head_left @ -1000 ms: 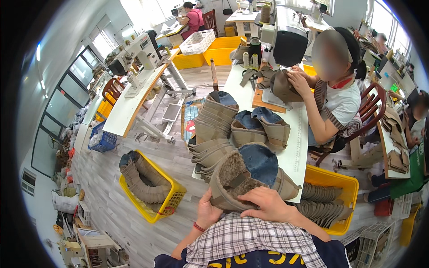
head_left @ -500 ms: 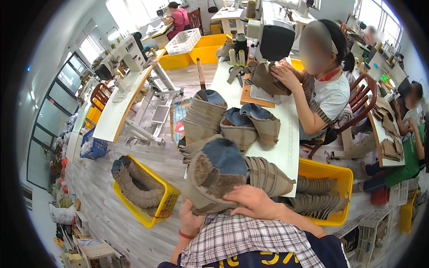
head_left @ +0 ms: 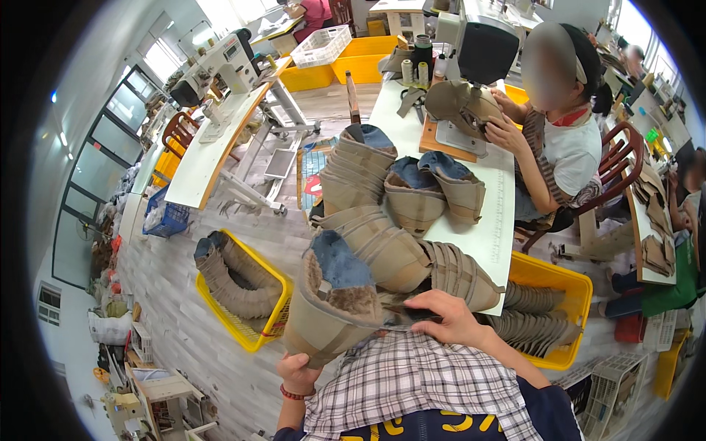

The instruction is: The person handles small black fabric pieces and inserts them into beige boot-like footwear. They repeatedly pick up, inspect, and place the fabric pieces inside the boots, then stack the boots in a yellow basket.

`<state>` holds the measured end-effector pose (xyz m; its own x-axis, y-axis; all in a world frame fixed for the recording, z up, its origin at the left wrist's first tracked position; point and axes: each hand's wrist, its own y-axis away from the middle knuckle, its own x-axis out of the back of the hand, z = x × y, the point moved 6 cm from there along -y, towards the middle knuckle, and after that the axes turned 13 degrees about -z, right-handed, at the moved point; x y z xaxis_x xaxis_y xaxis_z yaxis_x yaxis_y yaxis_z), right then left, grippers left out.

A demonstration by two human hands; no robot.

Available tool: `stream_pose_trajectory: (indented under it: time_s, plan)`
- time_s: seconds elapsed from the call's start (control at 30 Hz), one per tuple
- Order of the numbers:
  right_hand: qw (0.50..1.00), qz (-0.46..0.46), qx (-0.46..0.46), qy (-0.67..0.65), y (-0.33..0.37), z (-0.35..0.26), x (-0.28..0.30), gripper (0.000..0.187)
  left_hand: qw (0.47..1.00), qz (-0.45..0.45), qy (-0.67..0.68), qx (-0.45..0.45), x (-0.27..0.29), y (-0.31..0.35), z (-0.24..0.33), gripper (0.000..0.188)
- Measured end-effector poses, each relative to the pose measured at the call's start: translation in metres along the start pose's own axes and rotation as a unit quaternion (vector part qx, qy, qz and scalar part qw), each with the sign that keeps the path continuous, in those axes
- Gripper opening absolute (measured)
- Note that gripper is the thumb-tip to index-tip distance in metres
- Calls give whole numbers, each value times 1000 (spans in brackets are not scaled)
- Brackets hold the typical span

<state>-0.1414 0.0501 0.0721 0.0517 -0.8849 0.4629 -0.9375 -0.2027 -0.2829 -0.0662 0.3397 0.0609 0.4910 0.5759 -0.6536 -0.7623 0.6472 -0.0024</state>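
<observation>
Lifted nearer now: tan boot upper (head_left: pixel 331 309). Gripped below by left hand (head_left: pixel 298 371), pinched at near table edge (head_left: pixel 489 242) by right hand (head_left: pixel 448 320)

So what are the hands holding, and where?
A tan boot upper: left hand grips its lower edge, right hand presses its fleece-lined opening.

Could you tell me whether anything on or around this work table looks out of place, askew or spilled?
Nothing looks spilled or damaged. The stacked boot uppers lean over the white table's near edge, steadied by the right hand, while the left hand supports the front upper from below.
</observation>
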Motion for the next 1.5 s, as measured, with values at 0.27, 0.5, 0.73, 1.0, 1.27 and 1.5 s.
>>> stream_pose_trajectory:
  time_s: [0.27,0.5,0.73,1.0,1.27,1.5]
  plan:
    - [997,-67,23,-11,-22,0,-21,44,994,21,96,-51,20,11,-18,59]
    - [972,132,-128,149,47,43,29,36,993,42,37,-104,18,7,2,66]
    - [947,76,-296,101,120,114,53,99,993,15,-16,-113,30,-12,-10,79]
    - [940,9,-327,94,129,136,47,118,996,-2,19,-83,-1,-47,-19,81]
    - [928,-38,-362,81,130,140,53,116,988,86,63,-114,43,-46,-29,80]
    - [939,11,-331,98,143,141,74,91,975,131,103,-146,62,-36,-24,71]
